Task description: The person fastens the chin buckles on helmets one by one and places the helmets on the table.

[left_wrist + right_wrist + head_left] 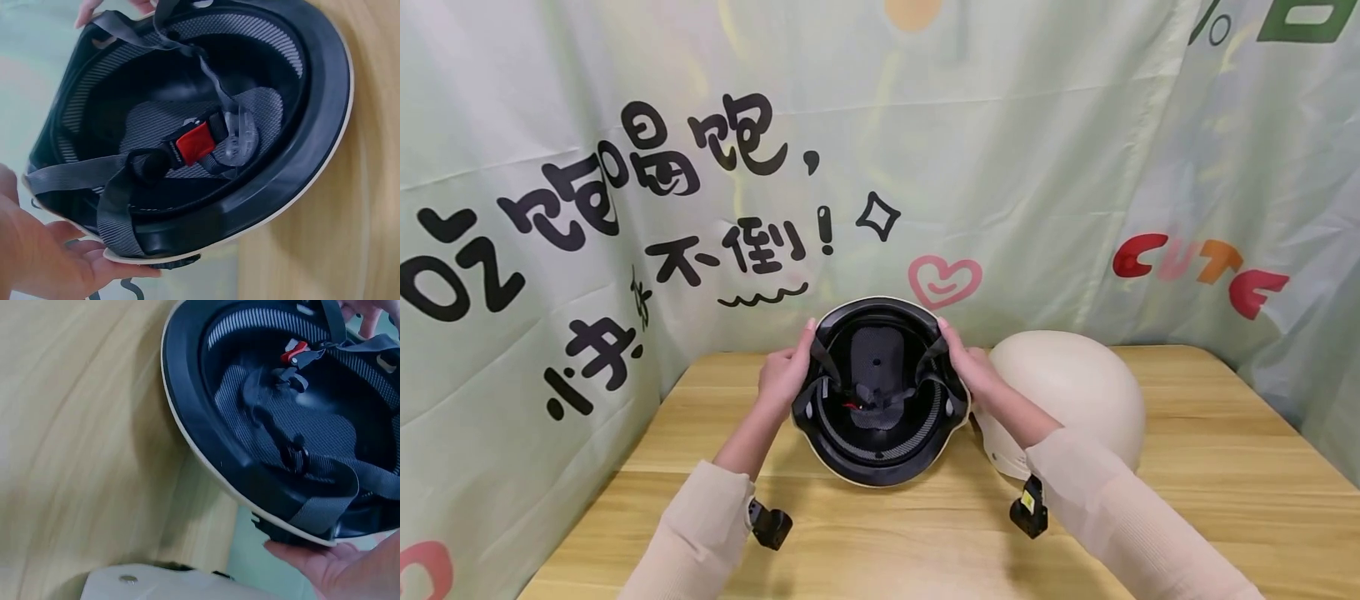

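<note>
A helmet [877,367], its hollow side toward the person, is held near the tabletop's [887,542] far edge, slightly left of that edge's middle; whether it rests there cannot be told. The left hand [785,372] grips its left rim, fingers closed around the edge; the right hand [973,367] grips the right rim likewise. Straps [119,219] and a red buckle [195,143] show inside. A second helmet [1071,400] sits dome up, just right, toward the far right corner.

head: high, forward-down; wrists: close, opposite sides; shared: helmet interior [878,379]
</note>
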Tool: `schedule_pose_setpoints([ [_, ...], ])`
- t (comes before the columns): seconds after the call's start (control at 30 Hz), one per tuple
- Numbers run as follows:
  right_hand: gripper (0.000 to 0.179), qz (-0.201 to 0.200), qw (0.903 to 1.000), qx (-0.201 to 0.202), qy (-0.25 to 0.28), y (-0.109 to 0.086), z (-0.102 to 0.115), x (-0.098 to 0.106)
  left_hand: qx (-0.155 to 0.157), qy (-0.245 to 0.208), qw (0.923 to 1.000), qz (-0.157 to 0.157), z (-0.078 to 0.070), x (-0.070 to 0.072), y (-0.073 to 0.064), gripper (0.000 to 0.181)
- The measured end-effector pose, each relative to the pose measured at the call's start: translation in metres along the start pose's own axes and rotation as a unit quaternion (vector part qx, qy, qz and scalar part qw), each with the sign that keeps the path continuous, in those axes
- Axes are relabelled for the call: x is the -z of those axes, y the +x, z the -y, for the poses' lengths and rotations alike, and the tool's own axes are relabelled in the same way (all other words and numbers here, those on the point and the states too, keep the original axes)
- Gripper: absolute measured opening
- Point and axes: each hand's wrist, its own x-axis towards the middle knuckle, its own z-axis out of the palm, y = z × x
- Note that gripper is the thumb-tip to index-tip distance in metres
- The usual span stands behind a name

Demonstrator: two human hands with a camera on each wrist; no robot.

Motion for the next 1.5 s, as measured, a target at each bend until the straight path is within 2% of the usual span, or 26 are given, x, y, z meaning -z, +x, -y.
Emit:
schedule_pose_setpoints([
  [0.23,0.092,-0.001,0.9998,0.015,0.016,-0.008,0.003,-0.003,0.003,-0.042,0.9970,-0.065,0.007,-0.002,0.003,0.066],
  [0.37,0.079,-0.025,0.9992,0.032,-0.006,-0.011,0.004,-0.006,0.005,-0.077,0.9933,-0.086,0.013,-0.002,0.005,0.066],
  [0.47,0.065,-0.043,0.9982,0.041,-0.008,-0.012,0.003,-0.008,-0.005,-0.093,0.9916,-0.090,0.016,-0.002,0.004,0.065],
  [0.6,0.059,-0.057,0.9971,0.051,0.005,-0.011,0.000,-0.009,-0.029,-0.120,0.9881,-0.092,0.019,-0.003,0.001,0.063],
  [0.87,0.052,-0.087,0.9913,0.098,-0.009,-0.012,-0.005,-0.008,-0.089,-0.200,0.9714,-0.091,0.025,-0.010,0.005,0.051],
  [1.13,0.043,-0.094,0.9831,0.157,0.000,-0.008,-0.013,-0.012,-0.138,-0.225,0.9606,-0.088,0.036,-0.010,0.007,0.040],
  [1.27,0.041,-0.086,0.9773,0.193,0.016,-0.007,-0.018,-0.016,-0.174,-0.249,0.9485,-0.088,0.047,-0.012,0.010,0.036],
  [1.5,0.038,-0.061,0.9687,0.237,0.039,-0.003,-0.020,-0.021,-0.250,-0.305,0.9147,-0.087,0.066,-0.014,0.015,0.035],
])
